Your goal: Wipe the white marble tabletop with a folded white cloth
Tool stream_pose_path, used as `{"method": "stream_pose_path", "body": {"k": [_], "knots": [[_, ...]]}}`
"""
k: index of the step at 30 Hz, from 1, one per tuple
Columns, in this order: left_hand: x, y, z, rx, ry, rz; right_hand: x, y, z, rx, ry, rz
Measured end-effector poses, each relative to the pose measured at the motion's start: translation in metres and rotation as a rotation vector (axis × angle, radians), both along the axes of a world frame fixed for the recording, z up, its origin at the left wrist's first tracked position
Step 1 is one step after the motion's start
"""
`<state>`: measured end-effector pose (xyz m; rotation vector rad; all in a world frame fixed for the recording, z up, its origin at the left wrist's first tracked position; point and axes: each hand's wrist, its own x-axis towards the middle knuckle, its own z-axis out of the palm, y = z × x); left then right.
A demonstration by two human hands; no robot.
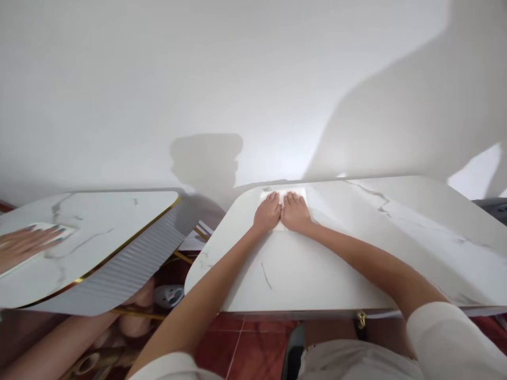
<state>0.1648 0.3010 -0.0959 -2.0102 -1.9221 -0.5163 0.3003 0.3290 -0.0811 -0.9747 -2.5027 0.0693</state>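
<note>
A folded white cloth or tissue (282, 193) lies on a white marble-patterned tabletop (317, 274), close to its back edge by the wall. My left hand (268, 212) rests palm down on the left part of the cloth, its fingers pointing away from me. Beside it, my right hand (295, 211) presses flat on the right part, fingers extended. The two hands touch or nearly touch at the thumbs. Both palms and much of the cloth beneath them are hidden.
At left stands a similar table (119, 211) with a gold edge and ribbed side. Another person's hand (31, 241) lies there on a white cloth (68, 231). A pale wall (237, 79) runs behind both tables. Red tiles (257, 343) show below.
</note>
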Motion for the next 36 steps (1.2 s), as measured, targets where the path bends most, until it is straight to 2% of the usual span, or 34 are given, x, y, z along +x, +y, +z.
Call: {"method": "stream_pose_path", "body": {"k": [3,6,8,11,14,17,21,29,32,36], "knots": [[0.025,-0.05,-0.002,0.002,0.042,-0.009,0.028,-0.041,-0.002,0.062,0.046,0.102],[0.06,-0.098,-0.003,-0.015,0.001,0.091,0.063,-0.078,-0.002,0.073,0.051,0.206],[0.084,-0.121,-0.002,-0.037,-0.062,0.161,0.086,-0.096,-0.001,0.065,0.046,0.241],[0.115,-0.141,-0.002,-0.071,-0.193,0.206,0.117,-0.11,0.001,0.041,0.04,0.268],[0.133,-0.139,-0.002,-0.121,-0.322,0.213,0.14,-0.106,0.003,-0.009,0.017,0.27],[0.142,-0.117,-0.002,-0.146,-0.384,0.195,0.151,-0.084,0.004,-0.053,-0.018,0.263],[0.14,-0.064,0.001,-0.111,-0.371,0.176,0.146,-0.034,0.007,-0.067,-0.065,0.25],[0.095,0.053,0.02,-0.091,-0.164,0.155,0.086,0.073,0.011,-0.034,-0.095,0.158],[0.078,0.083,0.022,-0.079,-0.113,0.148,0.065,0.103,0.01,-0.031,-0.086,0.12],[0.064,0.11,0.02,-0.069,-0.083,0.165,0.049,0.129,0.008,-0.027,-0.074,0.085]]}}
